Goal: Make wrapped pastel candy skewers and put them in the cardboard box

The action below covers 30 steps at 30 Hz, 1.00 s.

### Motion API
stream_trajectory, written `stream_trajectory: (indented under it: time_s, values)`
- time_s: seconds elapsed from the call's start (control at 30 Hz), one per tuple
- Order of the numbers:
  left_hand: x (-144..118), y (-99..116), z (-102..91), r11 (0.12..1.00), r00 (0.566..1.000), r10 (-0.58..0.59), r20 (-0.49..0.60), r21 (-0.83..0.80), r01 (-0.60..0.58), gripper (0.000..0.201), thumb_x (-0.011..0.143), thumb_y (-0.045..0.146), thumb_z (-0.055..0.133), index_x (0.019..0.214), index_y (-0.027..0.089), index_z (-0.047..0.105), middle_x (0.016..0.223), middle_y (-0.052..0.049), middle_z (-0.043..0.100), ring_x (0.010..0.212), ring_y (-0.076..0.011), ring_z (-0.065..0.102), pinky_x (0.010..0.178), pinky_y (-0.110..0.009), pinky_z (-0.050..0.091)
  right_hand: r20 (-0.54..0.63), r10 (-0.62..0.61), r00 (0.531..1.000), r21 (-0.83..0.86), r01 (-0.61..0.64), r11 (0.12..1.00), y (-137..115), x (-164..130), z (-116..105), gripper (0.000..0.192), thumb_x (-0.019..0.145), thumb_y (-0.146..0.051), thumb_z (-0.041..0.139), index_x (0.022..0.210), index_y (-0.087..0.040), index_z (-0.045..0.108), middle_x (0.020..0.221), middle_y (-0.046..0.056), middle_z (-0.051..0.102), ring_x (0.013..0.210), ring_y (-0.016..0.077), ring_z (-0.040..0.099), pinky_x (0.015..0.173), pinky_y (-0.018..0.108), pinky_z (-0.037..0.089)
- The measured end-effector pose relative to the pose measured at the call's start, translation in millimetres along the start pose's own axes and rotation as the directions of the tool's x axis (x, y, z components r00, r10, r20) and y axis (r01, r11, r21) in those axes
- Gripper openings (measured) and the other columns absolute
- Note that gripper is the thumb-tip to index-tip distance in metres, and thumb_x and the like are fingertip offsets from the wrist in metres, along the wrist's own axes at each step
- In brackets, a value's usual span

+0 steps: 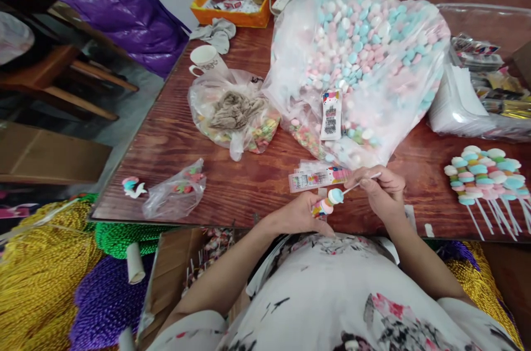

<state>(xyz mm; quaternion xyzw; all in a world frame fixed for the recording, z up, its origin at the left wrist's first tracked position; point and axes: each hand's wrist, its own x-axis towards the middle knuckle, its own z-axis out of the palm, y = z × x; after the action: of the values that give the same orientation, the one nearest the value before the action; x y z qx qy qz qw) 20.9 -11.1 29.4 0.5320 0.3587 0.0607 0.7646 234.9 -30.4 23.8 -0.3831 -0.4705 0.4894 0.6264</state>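
A marshmallow skewer with pastel blue, white and pink pieces is between my hands at the table's front edge. My left hand is closed around its lower end, where a colourful printed patch shows; whether that is a wrapper I cannot tell. With pinched fingers, my right hand grips the skewer's white stick. Just beyond my hands lie flat printed clear wrappers. Another printed wrapper rests on the big bag of pastel marshmallows.
Finished-looking marshmallow skewers are piled at the right. At the left are a small plastic bag, a loose sweet, a bag of gummies and a mug. An orange tray and a clear packet box stand farther back.
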Motion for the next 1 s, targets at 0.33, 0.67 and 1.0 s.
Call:
stream_trajectory:
  time_s: [0.33, 0.67, 1.0]
  values:
    - [-0.4, 7.3, 5.5, 0.994, 0.998, 0.066, -0.018, -0.091, -0.067, 0.041, 0.057, 0.033, 0.087, 0.074, 0.015, 0.053, 0.059, 0.009, 0.049, 0.051, -0.0058, 0.040, 0.050, -0.020, 0.034, -0.076, 0.062, 0.995, 0.013, -0.061, 0.998, 7.1, -2.1, 6.2, 0.010, 0.085, -0.030, 0.069, 0.079, -0.023, 0.065, 0.070, -0.002, 0.073, 0.064, 0.0150, 0.067, 0.060, 0.027, 0.051]
    - [6.2, 6.8, 9.8, 0.995, 0.999, 0.011, -0.043, -0.101, -0.016, 0.042, 0.057, 0.034, 0.088, 0.075, 0.015, 0.055, 0.053, 0.010, 0.048, 0.042, -0.0042, 0.042, 0.040, -0.017, 0.032, 0.140, 0.059, 0.988, -0.146, -0.038, 0.989, 18.3, -31.1, 36.6, 0.011, 0.088, -0.028, 0.064, 0.079, -0.022, 0.067, 0.078, 0.001, 0.071, 0.074, 0.0156, 0.065, 0.072, 0.031, 0.052]
    - [-9.8, 14.0, -4.7, 0.960, 0.978, 0.174, -0.113, -0.200, -0.194, 0.063, 0.070, 0.032, 0.082, 0.128, 0.020, 0.061, 0.094, -0.005, 0.067, 0.078, -0.0123, 0.061, 0.066, -0.022, 0.049, 0.151, 0.034, 0.988, -0.160, -0.009, 0.987, -9.5, 0.3, 18.0, 0.009, 0.085, -0.027, 0.069, 0.077, -0.024, 0.072, 0.114, 0.005, 0.062, 0.108, 0.0208, 0.058, 0.098, 0.040, 0.045]
